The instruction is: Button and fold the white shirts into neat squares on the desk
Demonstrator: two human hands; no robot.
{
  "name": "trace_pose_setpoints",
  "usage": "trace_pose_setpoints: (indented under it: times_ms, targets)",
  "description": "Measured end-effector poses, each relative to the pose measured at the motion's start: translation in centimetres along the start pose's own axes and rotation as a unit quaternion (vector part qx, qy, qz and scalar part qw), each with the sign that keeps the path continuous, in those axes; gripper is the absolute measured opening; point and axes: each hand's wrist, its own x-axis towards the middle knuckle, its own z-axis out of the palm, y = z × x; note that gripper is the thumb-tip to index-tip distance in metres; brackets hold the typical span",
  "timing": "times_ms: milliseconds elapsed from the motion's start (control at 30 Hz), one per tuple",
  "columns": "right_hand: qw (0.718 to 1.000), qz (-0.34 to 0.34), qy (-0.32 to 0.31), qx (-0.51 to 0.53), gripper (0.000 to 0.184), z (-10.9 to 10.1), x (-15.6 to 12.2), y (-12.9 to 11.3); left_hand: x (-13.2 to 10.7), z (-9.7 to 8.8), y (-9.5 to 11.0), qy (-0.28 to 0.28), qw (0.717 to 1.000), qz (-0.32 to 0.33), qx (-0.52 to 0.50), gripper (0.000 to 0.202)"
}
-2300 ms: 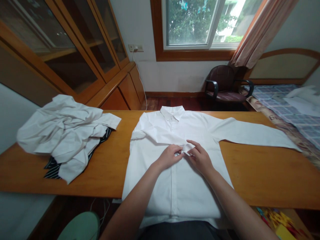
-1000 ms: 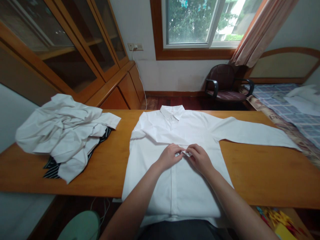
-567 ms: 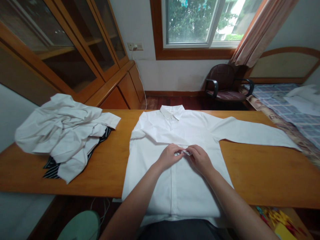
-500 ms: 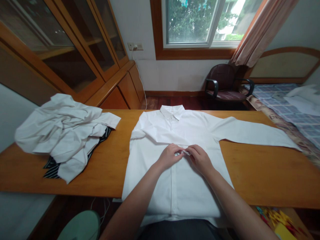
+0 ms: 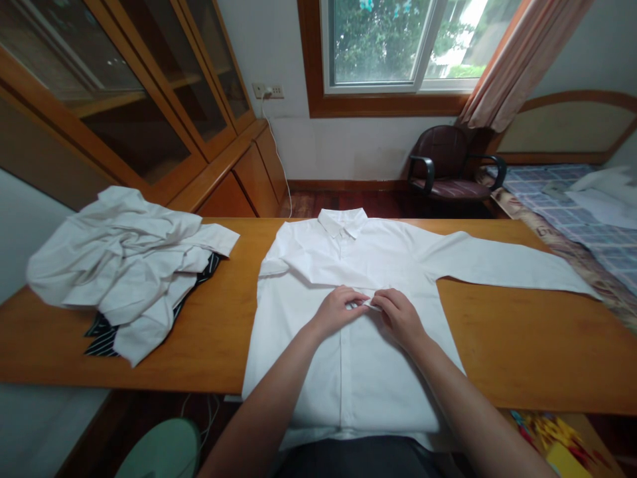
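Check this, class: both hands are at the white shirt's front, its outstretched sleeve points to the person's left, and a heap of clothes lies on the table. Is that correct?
Not quite: the head view shows the outstretched sleeve pointing to the person's right. The left hand and right hand are at the front of the white shirt, and the heap of clothes lies on the table.

A person's bare left forearm [image 5: 279,392] and bare right forearm [image 5: 462,398], uncovered up to where the view cuts them off, narrow at the wrists into a bare left hand [image 5: 341,311] and bare right hand [image 5: 398,315]. A plain, dark charcoal cloth garment [image 5: 358,458] shows at the body, by the front edge of the brown wooden tabletop [image 5: 537,358]; its cut is unclear.
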Motion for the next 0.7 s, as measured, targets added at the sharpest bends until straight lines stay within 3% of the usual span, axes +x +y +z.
trace_pose_setpoints:
  times_ms: [400,700]
  targets:
    - [0.999,0.020,-0.005,0.047,0.024,0.00,0.19,-0.50,-0.45,0.79,-0.74,0.070,0.989,0.105,0.083,0.016]
    - [0.993,0.085,-0.033,0.080,0.010,0.27,0.01,-0.38,-0.39,0.77,-0.64,0.089,0.982,0.118,0.115,0.014]
